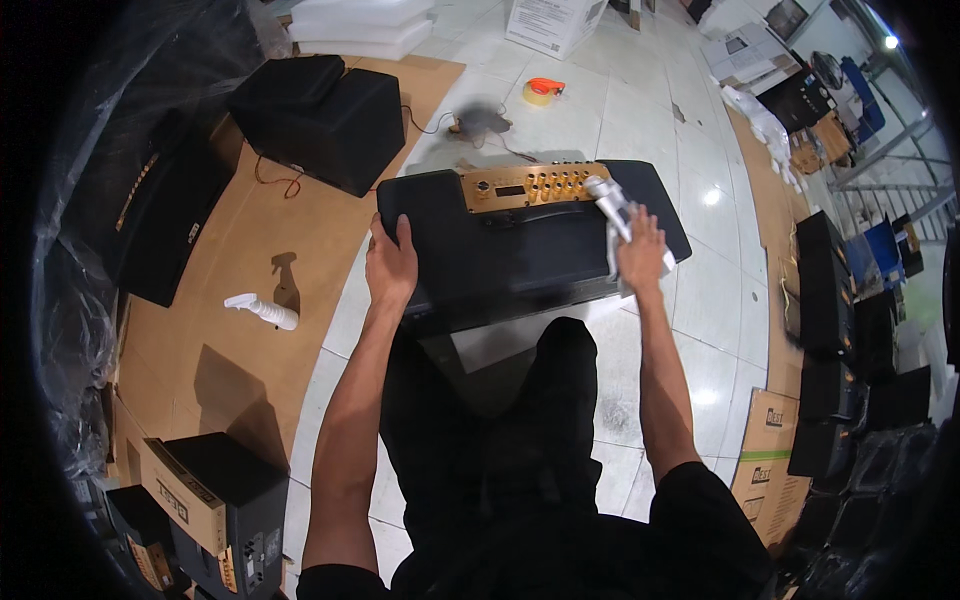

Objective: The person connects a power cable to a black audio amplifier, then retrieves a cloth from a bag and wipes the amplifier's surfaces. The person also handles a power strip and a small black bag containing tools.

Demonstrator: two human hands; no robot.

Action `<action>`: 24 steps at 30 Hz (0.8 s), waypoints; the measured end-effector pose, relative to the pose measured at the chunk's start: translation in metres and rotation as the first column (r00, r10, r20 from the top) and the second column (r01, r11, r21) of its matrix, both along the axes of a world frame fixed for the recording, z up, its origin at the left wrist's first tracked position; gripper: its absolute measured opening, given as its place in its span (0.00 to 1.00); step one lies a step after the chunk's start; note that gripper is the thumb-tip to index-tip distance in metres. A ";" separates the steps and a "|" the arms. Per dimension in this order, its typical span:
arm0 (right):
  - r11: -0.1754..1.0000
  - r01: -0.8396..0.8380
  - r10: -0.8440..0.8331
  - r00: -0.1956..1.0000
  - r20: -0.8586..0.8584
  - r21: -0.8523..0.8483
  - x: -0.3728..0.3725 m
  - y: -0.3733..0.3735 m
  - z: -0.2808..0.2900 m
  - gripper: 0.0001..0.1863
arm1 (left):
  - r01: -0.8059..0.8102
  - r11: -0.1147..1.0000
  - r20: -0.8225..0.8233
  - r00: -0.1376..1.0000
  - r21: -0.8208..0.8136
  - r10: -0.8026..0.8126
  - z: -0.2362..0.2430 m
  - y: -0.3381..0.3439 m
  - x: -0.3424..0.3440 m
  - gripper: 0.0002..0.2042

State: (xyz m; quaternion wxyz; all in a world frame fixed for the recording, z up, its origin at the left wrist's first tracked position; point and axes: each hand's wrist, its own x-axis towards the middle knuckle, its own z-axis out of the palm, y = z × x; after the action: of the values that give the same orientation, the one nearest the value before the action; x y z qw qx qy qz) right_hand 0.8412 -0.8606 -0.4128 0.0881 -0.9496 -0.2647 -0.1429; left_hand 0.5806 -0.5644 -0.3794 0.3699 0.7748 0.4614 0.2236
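Note:
A black speaker box (540,255) lies crosswise in front of my knees, with a gold control panel (525,187) of knobs and a small dark display along its far side. Beside that panel runs a black carry handle (540,213). My left hand (391,262) grips the speaker's left end, thumb over the top edge and fingers around the side. Toward the right end, my right hand (642,250) presses a crumpled white cloth (613,205) onto the top; the cloth's far part is bunched near the knobs, and some hangs past the near edge.
A white spray bottle (262,311) lies on the brown cardboard (330,215) to the left. Black speakers (325,125) stand behind it. Yellow tape (540,92) with an orange part, and a blurred dark object (480,122) with a cable, are beyond the speaker. Stacked black boxes (825,290) line the right.

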 end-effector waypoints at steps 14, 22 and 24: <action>0.837 -0.546 0.546 0.832 -0.097 0.035 -0.116 0.098 0.029 0.43 | -0.030 0.993 0.016 0.999 0.116 0.029 -0.023 0.010 -0.003 0.30; 0.795 -0.601 0.587 0.796 -0.150 -0.077 0.021 0.020 0.053 0.43 | -0.020 0.999 -0.007 1.000 0.043 0.020 -0.016 0.005 0.000 0.31; 0.769 -0.626 0.638 0.765 -0.091 0.129 0.004 0.034 0.041 0.39 | -0.016 0.998 -0.036 0.999 0.054 0.018 -0.012 0.002 0.004 0.31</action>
State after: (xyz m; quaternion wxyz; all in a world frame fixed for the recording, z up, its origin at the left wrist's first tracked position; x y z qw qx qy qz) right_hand 0.8449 -0.8267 -0.3715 0.1911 -0.8072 -0.5558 -0.0549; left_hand 0.5850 -0.5629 -0.3913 0.3384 0.7846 0.4684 0.2248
